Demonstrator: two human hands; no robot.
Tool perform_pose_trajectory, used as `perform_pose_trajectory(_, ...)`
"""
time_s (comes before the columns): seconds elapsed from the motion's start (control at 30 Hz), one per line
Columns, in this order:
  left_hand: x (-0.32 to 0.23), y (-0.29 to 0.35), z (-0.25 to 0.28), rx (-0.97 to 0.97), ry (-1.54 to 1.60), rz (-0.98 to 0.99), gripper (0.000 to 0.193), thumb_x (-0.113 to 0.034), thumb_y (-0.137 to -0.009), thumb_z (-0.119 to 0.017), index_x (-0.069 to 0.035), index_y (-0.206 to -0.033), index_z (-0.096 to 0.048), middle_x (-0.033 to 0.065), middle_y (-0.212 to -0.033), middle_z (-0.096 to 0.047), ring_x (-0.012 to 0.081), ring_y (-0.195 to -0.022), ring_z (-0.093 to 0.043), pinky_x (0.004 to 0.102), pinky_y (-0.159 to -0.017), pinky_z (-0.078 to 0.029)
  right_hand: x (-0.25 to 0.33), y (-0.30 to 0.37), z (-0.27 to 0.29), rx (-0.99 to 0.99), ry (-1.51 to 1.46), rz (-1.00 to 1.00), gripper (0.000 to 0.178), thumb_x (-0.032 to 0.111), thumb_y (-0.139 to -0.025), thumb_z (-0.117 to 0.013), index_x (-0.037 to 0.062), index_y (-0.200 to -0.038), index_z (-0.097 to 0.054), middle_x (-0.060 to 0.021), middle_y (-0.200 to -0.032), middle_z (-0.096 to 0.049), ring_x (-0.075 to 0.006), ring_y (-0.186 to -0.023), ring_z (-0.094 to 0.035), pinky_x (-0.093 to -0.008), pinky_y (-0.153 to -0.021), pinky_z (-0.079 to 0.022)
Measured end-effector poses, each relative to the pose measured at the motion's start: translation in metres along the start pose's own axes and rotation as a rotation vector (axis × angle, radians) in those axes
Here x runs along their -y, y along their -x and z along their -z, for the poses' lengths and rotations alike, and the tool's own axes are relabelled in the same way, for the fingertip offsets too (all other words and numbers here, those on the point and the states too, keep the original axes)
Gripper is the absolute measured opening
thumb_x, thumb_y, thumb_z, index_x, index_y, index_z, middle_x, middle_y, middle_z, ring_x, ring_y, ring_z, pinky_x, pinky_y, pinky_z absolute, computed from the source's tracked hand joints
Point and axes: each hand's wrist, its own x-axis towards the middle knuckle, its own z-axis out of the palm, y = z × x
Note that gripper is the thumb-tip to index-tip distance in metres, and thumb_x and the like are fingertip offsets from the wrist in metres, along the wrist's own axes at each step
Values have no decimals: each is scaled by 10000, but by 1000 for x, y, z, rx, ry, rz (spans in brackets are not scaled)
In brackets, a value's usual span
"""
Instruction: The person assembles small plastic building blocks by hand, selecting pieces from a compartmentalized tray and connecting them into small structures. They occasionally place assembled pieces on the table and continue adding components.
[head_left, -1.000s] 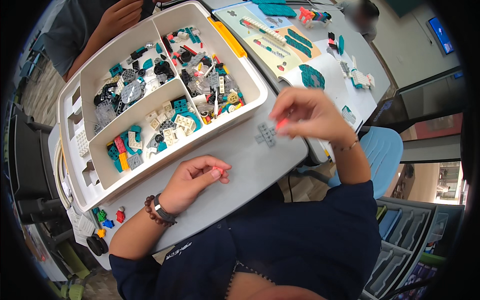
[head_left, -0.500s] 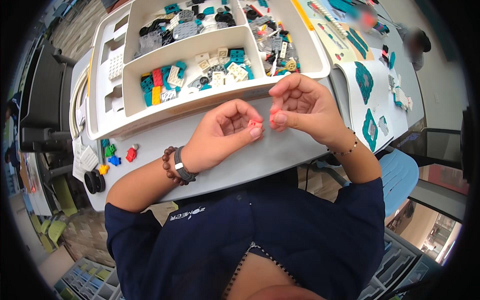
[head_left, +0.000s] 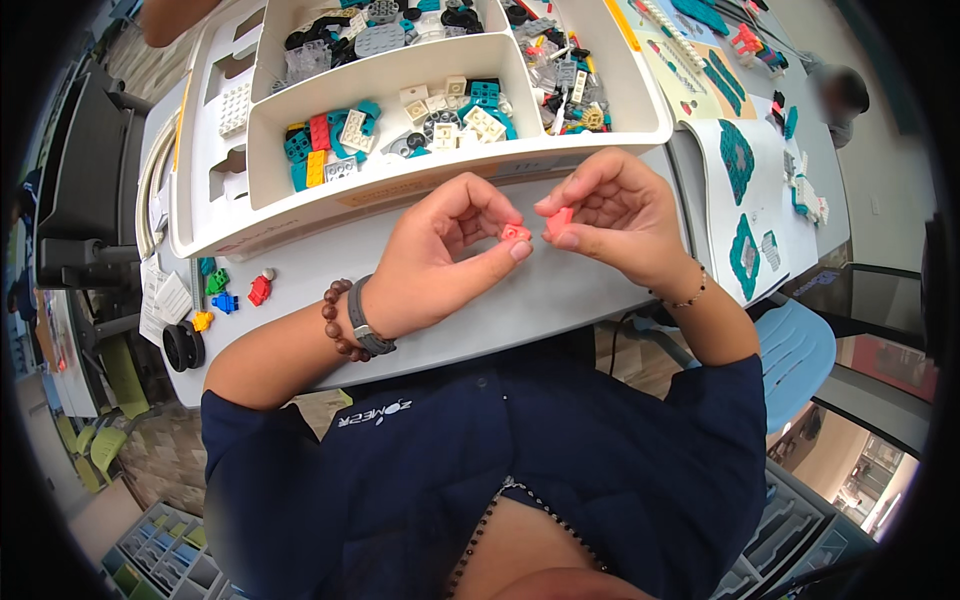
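Between the thumb and fingers of my left hand (head_left: 440,255) is a small coral-red toy brick (head_left: 515,233) with studs on it. My right hand (head_left: 620,220) pinches another coral-red piece (head_left: 559,221), angular and upright. The two pieces are a short way apart, held above the grey table (head_left: 500,300) just in front of the tray. Fingers cover part of each piece, so their full shapes do not show. Nearest to both hands is the white sorting tray (head_left: 400,187), with loose bricks in its compartments.
Left on the table lie small red (head_left: 260,290), green (head_left: 217,281), blue (head_left: 226,303) and yellow figure parts (head_left: 202,321), beside black rings (head_left: 183,346). At right an open instruction booklet (head_left: 716,190) lies near white and teal pieces (head_left: 805,196). Another person (head_left: 838,100) is beyond the table.
Both coral-red pieces show more clearly between my fingers, and the right one now stands more upright. The whole view has shifted slightly. At the upper left, more of another person's arm shows.
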Motion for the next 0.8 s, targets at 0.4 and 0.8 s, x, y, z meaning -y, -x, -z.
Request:
perform_pose_trajectory(0.4,-5,0,0,2,-43,27,231,-49,-836,-581,22,-1053,-545,67,-996,-584,107,-933,-543,247,-818,-437,-9,-1,3,79,13,56,166,-71,-751,-624,-26,-908,-595,-84,-986,-523,-144,-907,-564,-272,-803,-502)
perform_pose_trajectory(0.8,-4,-1,-2,10,67,78,242,-77,-849,-580,28,-1065,-552,81,-1021,-602,115,-932,-567,248,-831,-453,-11,-1,2,71,-34,17,246,-70,-750,-624,-31,-990,-585,-72,-987,-499,-151,-942,-544,-278,-825,-499)
